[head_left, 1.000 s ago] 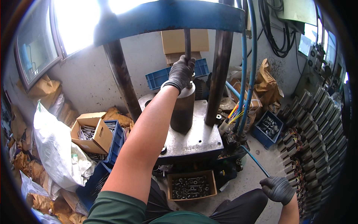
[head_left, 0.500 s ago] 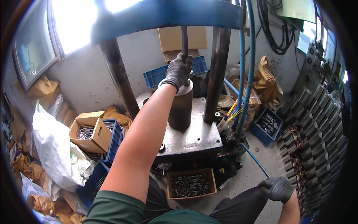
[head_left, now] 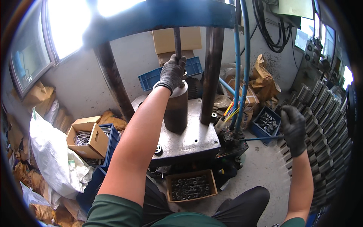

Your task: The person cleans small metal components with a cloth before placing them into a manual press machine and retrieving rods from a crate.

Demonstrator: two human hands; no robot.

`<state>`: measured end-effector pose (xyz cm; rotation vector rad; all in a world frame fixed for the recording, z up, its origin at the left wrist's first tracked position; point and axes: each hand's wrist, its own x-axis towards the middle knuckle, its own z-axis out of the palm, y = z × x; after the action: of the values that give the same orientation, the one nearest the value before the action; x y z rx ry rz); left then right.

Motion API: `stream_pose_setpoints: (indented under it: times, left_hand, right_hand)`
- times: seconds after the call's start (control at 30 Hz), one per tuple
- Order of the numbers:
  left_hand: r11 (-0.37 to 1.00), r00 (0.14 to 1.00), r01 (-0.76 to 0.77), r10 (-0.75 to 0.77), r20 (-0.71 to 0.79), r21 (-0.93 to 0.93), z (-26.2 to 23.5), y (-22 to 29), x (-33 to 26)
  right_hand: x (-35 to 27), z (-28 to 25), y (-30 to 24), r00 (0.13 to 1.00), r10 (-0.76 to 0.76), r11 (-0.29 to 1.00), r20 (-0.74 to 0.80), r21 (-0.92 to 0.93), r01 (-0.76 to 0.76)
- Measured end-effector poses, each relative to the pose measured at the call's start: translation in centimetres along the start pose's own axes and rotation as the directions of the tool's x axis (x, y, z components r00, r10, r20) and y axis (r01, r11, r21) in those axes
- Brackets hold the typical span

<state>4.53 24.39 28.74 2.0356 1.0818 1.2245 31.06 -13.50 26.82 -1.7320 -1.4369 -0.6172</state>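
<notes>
My left hand (head_left: 172,72), in a dark glove, is closed around the lower end of an upright metal rod (head_left: 177,41). Just under it stands a thick steel cylinder (head_left: 176,113) on the press's metal plate (head_left: 187,145); the glove hides part of the cylinder's top. Off to the right, my gloved right hand (head_left: 293,130) is raised with fingers curled at the end of a thin blue lever (head_left: 261,139). That lever now lies almost level, and the glove covers its tip.
A blue crossbeam (head_left: 162,15) spans two dark columns (head_left: 212,75). Blue hoses (head_left: 245,64) hang beside the right column. A box of small metal parts (head_left: 191,186) sits below the plate. Metal cylinders (head_left: 321,128) are stacked at right; a white sack (head_left: 56,151) leans at left.
My right hand has moved up with the lever, which swung from slanting down to nearly level. My left hand stays on the rod, and the whole view has shifted slightly.
</notes>
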Motion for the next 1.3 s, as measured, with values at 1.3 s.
stream_pose_setpoints:
  times: [1.3]
  left_hand:
    - [-0.272,0.354,0.829,-0.420,0.835,-0.489,4.1,-11.7,-31.3]
  right_hand:
    - [-11.2,-2.0,-7.3,0.936,-0.276,0.947,0.217,-0.107,0.304]
